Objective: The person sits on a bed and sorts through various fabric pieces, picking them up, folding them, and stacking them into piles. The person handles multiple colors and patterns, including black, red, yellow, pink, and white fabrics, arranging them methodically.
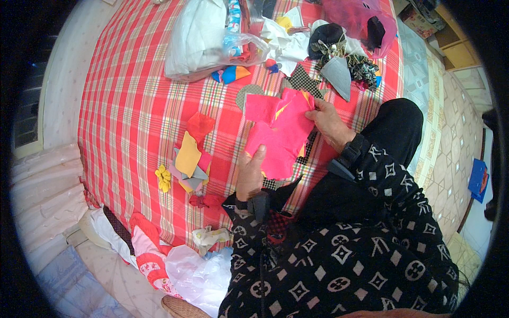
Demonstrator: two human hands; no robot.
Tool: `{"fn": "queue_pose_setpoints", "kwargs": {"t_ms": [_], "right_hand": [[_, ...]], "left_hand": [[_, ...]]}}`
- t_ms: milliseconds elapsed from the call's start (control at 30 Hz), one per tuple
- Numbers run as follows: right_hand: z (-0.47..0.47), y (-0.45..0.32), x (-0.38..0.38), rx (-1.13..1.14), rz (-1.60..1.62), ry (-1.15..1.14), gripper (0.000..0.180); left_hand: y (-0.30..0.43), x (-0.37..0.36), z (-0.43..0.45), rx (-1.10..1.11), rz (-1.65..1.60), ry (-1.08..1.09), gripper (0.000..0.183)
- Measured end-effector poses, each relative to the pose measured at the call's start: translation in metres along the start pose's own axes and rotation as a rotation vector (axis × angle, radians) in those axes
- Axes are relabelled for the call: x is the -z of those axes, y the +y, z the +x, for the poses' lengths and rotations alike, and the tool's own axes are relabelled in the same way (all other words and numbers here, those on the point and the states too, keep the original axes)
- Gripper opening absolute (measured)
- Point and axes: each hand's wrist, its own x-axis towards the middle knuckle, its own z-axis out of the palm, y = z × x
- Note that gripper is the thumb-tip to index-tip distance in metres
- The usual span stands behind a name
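Note:
Both hands hold a pink fabric piece (278,139) with irregular edges and bits of yellow showing at its slits and rim. My left hand (251,171) grips its lower left edge, the thumb lying on top. At the upper right edge, my right hand (328,121) pinches it between thumb and fingers. Black-and-white houndstooth fabric (304,81) lies partly under and beyond it, beside a round grey-green piece (248,95). Left of my left hand is a small pile of scraps with a mustard piece (188,154) on top, a red piece (200,126) and a yellow fabric flower (163,178).
A red plaid cloth (131,99) covers the surface. At the far side stand a clear plastic bag (199,43) of fabric and a pink plastic bag (364,20), with white, black and grey scraps (338,73) between. A white plastic bag (199,274) lies at the near left.

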Motion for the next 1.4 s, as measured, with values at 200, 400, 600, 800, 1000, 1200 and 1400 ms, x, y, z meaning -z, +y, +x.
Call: {"fn": "queue_pose_setpoints", "kwargs": {"t_ms": [200, 400, 600, 800, 1000, 1200, 1400], "right_hand": [[-0.003, -0.004, 0.003, 0.011, -0.045, 0.022, 0.03], [-0.014, -0.016, -0.003, -0.062, 0.102, -0.052, 0.03], [-0.029, -0.05, -0.014, -0.03, 0.139, -0.207, 0.031], [-0.088, -0.125, -0.005, -0.074, 0.287, -0.274, 0.033], [-0.101, -0.119, -0.023, -0.191, 0.401, -0.204, 0.031], [-0.029, -0.037, -0.049, -0.192, 0.44, -0.098, 0.024], [-0.011, -0.01, -0.029, -0.027, 0.227, 0.017, 0.03]], "left_hand": [[0.001, 0.012, 0.008, -0.031, -0.281, 0.021, 0.034], [0.001, 0.012, 0.008, -0.077, -0.354, 0.001, 0.035], [0.003, 0.022, 0.004, -0.019, -0.334, 0.235, 0.034], [-0.008, 0.048, -0.002, -0.039, -0.339, 0.323, 0.027], [-0.02, 0.058, 0.006, -0.138, -0.512, 0.327, 0.027], [-0.019, 0.059, 0.004, -0.156, -0.482, 0.327, 0.029], [-0.01, 0.052, 0.001, -0.169, -0.458, 0.286, 0.032]]}}
